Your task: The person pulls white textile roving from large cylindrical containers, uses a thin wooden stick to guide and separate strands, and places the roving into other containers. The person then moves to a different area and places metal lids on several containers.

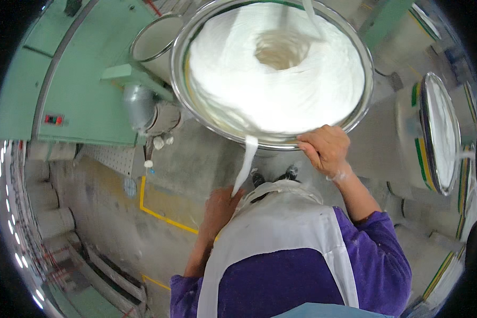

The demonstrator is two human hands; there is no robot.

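In front of me stands a large round can (178,79) with a shiny metal rim, filled with coiled white cotton sliver (233,85) around a hole in the middle. My right hand (326,150) is closed over the near right part of the rim. A loose strip of sliver (246,161) hangs over the near edge and runs down to my left hand (221,208). That hand is closed on the strip's lower end beside my apron, its fingers partly hidden. Another strand (310,13) rises from the coils at the far side.
A green machine cabinet (90,74) with a red and green switch stands at the left, near a smaller open can (156,40) and a silver motor housing (138,106). More filled cans (429,132) line the right side. Yellow lines (167,218) mark the floor.
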